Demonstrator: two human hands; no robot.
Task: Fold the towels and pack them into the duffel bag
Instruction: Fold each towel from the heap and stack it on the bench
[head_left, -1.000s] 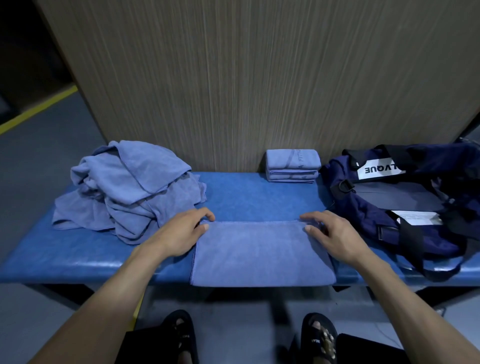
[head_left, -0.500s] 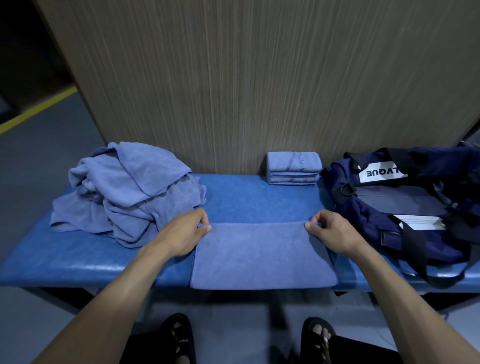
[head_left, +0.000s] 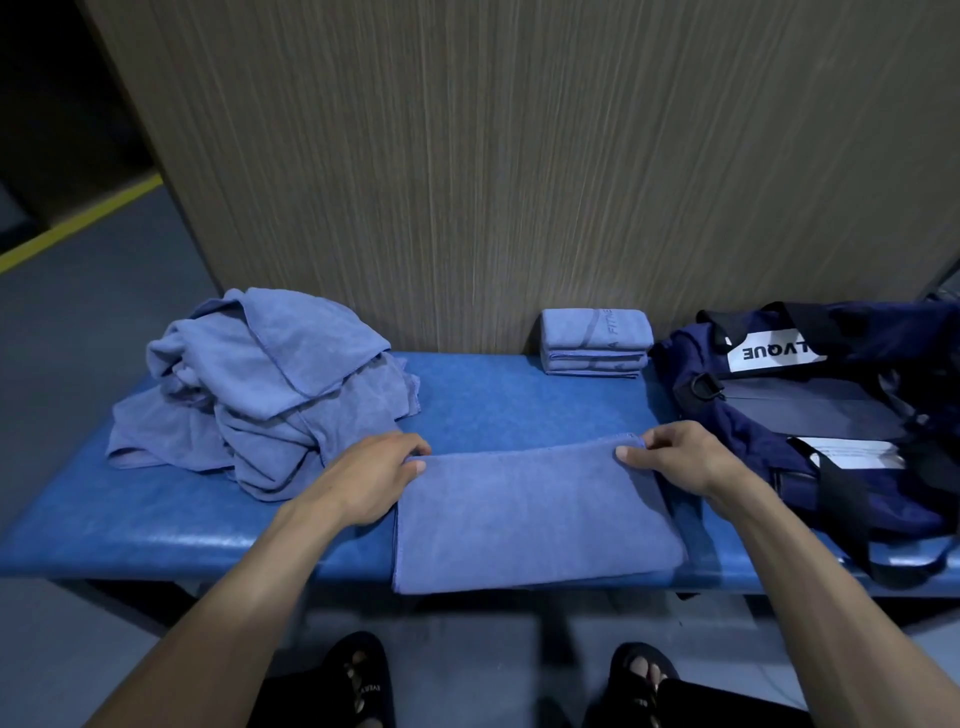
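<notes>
Both hands now pinch the far corners of the half-folded towel (head_left: 530, 514); a second ago they lay flat. Left hand (head_left: 371, 480) takes the left corner, right hand (head_left: 675, 460) the right. Towel lies flat between them on the bench (head_left: 130, 530), duffel bag (head_left: 831, 415) just right of the right-hand grip. Next fold looks imminent.

A blue padded bench (head_left: 493, 395) stands against a seemingly wood-grained wall panel (head_left: 519, 171).

Both forearms are bare to the frame's lower edge, with no sleeve, watch or ring showing; left hand (head_left: 371, 480), right hand (head_left: 680, 462). Black open-toed sandals (head_left: 363, 680) bearing small pale lettering on the strap; dark garment (head_left: 727, 704) at lower right.
</notes>
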